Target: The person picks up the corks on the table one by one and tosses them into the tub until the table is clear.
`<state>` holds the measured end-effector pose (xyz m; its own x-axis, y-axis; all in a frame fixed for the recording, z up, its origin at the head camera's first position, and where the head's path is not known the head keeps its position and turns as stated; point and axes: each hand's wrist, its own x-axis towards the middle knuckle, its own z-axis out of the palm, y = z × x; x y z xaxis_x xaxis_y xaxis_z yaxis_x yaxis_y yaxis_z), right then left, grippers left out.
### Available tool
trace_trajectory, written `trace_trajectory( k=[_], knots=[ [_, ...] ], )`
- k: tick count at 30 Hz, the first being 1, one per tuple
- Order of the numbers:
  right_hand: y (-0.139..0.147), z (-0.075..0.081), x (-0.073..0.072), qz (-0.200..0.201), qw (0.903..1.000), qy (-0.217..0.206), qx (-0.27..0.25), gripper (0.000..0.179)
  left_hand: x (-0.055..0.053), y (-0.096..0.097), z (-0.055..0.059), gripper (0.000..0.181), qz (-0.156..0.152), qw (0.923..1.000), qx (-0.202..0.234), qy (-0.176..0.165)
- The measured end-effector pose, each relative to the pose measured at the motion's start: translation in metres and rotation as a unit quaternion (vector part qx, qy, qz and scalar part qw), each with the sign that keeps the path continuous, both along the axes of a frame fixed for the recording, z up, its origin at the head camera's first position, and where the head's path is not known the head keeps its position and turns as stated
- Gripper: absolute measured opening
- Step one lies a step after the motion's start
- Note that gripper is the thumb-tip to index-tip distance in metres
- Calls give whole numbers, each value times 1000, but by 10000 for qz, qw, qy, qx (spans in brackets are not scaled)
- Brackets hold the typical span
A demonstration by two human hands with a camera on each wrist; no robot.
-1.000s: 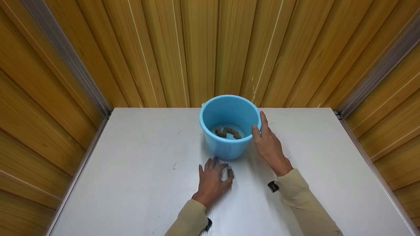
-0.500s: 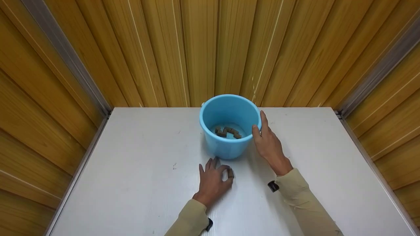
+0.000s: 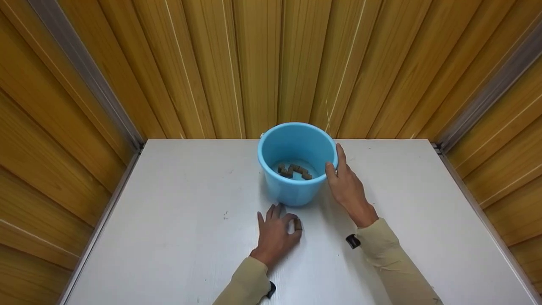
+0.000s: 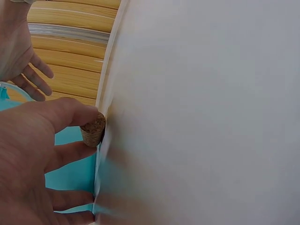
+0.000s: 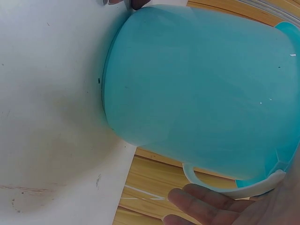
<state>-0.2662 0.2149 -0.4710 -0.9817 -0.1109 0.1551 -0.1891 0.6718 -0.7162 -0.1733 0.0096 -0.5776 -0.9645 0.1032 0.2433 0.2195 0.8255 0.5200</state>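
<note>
My left hand (image 3: 274,239) is low over the white table, just in front of a light blue bucket (image 3: 292,190). Its thumb and index finger pinch a small tapered cork (image 4: 93,130) at the tabletop, while the other fingers spread toward the bucket's base. Several brown corks (image 3: 298,169) lie on the bucket's bottom. At the bucket's right side my right hand (image 3: 348,192) holds the rim, thumb at the rim and fingers along the outside. In the right wrist view its fingers (image 5: 201,204) lie by the white handle (image 5: 253,189).
The white table (image 3: 169,212) ends at the back against a yellow wood-look panel wall (image 3: 254,63), close behind the bucket. Similar panels with grey metal edging stand on the left and right.
The thumb and index finger of my left hand, apart around the cork a second ago, have come together on it. The right hand and the bucket stay in place.
</note>
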Motion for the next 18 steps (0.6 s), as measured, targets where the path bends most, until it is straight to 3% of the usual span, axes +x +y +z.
trace_trajectory(
  k=[18],
  knots=[
    [1,0,0,44,9999,49,-104,77,4,-5,0,18,0,9997,216,71]
  ],
)
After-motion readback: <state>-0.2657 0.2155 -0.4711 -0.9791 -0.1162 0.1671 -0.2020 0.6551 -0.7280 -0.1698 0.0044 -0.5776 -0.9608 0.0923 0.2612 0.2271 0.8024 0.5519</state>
